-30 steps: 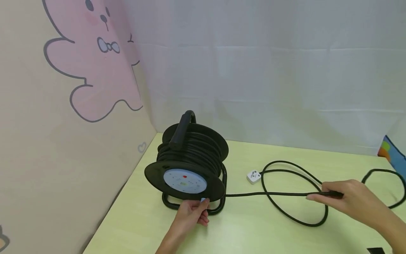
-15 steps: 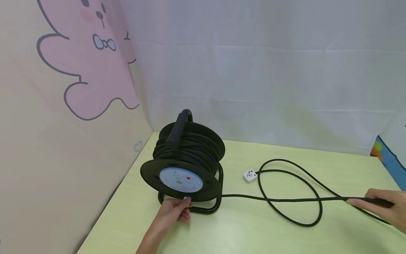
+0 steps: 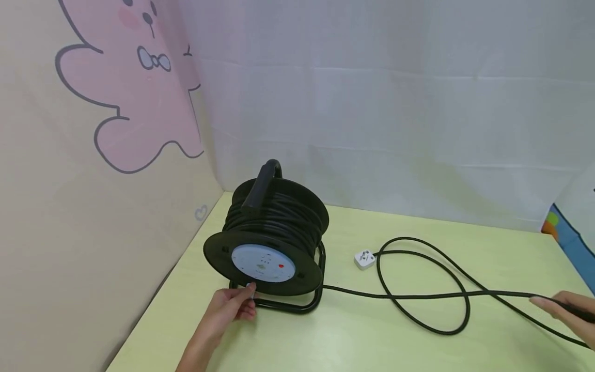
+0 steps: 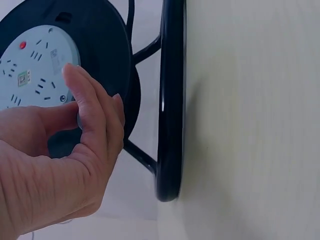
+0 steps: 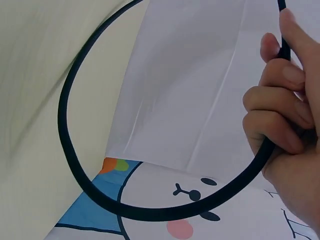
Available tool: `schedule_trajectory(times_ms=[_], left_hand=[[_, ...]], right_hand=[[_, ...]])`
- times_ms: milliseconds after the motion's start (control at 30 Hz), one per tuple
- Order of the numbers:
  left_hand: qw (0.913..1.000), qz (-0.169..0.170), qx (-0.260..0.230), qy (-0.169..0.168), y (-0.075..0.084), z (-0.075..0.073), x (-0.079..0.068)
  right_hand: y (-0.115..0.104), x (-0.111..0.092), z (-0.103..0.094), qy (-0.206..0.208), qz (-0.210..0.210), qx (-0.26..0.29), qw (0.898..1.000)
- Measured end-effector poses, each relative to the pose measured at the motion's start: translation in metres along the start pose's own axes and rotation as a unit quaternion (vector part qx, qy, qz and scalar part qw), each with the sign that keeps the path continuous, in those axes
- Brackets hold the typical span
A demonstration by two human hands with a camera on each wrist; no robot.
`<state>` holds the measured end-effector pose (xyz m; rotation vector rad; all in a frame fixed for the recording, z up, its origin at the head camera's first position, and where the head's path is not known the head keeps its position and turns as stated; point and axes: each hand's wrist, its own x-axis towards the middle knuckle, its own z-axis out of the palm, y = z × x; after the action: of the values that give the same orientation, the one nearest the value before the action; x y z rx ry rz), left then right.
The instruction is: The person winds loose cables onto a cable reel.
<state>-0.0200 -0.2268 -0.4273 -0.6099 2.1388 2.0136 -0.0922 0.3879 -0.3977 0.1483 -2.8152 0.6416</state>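
A black cable reel [image 3: 283,219] with cord wound on its drum stands at the left of the table, its pale socket panel [image 3: 263,266] facing the front. My left hand [image 3: 223,306] pinches a small light knob [image 3: 250,290] at the lower edge of the front flange. In the left wrist view, thumb and fingers close on that knob, which they mostly hide. Far to the right, my right hand [image 3: 569,312] grips the black cable [image 3: 418,297] running from the reel's base. The right wrist view has the fingers [image 5: 280,102] curled round it, with a loop hanging below.
A white plug [image 3: 364,259] lies on the table [image 3: 353,341] right of the reel, beside a loose cable loop. The reel's tubular stand [image 3: 288,308] rests on the tabletop. A wall stands at the left, and a white sheet [image 3: 372,129] hangs behind.
My right hand has moved right, drawing a longer stretch of cable from the reel. The drum has turned clockwise, and my left hand has moved left with the knob.
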Motion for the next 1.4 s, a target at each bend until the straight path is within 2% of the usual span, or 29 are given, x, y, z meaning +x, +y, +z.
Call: schedule_trajectory(times_ms=[167, 400, 533, 733, 1000, 1100, 1267, 1400], left_hand=[[0.9995, 0.000, 0.000, 0.031, 0.005, -0.008, -0.001], [0.9979, -0.001, -0.007, 0.064, 0.009, -0.017, -0.002], [0.9967, 0.003, -0.014, 0.080, 0.014, -0.023, -0.004], [0.9952, 0.004, -0.008, 0.098, 0.029, -0.034, -0.010], [0.9936, 0.038, -0.020, 0.104, 0.054, -0.044, -0.021], [0.9924, 0.055, -0.024, 0.107, 0.062, -0.044, -0.025], [0.9910, 0.076, -0.020, 0.109, 0.074, -0.042, -0.032], [0.9900, 0.090, -0.018, 0.107, 0.085, -0.038, -0.037]], right_hand=[[-0.005, 0.001, 0.005, 0.006, -0.004, 0.013, 1.000], [-0.022, 0.014, 0.006, -0.037, -0.001, -0.059, 0.998], [-0.029, 0.023, 0.009, -0.058, -0.025, -0.059, 0.996], [-0.037, 0.031, 0.014, -0.058, -0.060, -0.033, 0.996], [-0.055, 0.041, 0.022, -0.092, -0.115, -0.020, 0.989], [-0.061, 0.047, 0.025, -0.121, -0.134, -0.011, 0.984], [-0.068, 0.054, 0.028, -0.175, -0.139, 0.007, 0.975], [-0.066, 0.058, 0.029, -0.175, -0.145, 0.005, 0.974]])
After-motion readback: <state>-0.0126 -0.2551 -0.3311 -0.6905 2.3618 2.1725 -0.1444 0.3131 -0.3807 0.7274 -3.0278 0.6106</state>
